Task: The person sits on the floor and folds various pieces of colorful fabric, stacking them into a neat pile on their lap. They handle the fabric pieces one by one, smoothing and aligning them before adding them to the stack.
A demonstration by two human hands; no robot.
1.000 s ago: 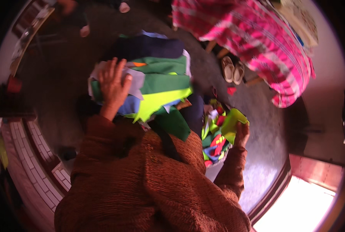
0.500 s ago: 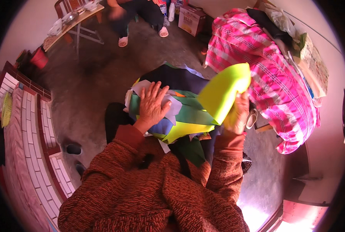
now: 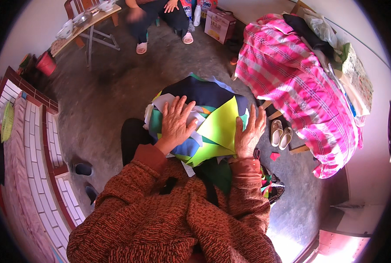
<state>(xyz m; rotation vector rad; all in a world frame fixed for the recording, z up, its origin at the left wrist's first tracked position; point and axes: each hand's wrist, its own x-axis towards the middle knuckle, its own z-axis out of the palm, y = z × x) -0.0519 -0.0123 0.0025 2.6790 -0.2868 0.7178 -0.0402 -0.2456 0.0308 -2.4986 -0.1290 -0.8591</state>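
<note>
A pile of fabric scraps in navy, green, blue, grey and orange rests on my lap. My left hand lies with spread fingers on a pale grey scrap at the pile's left. At the right side, my right hand has its fingers apart and touches the edge of a neon yellow-green cloth piece. That piece lies flattened over the right part of the pile. A blue scrap shows below my left hand.
A pink plaid cloth drapes over furniture at right, with pale shoes beside it. Near my right forearm sits a bag of coloured scraps. Another person sits ahead by a table with bowls. A box stands behind.
The yellow-green piece, held up in my right hand before, now lies down on the pile. My right hand has lowered and let go of it. My left hand stays on the pile.
</note>
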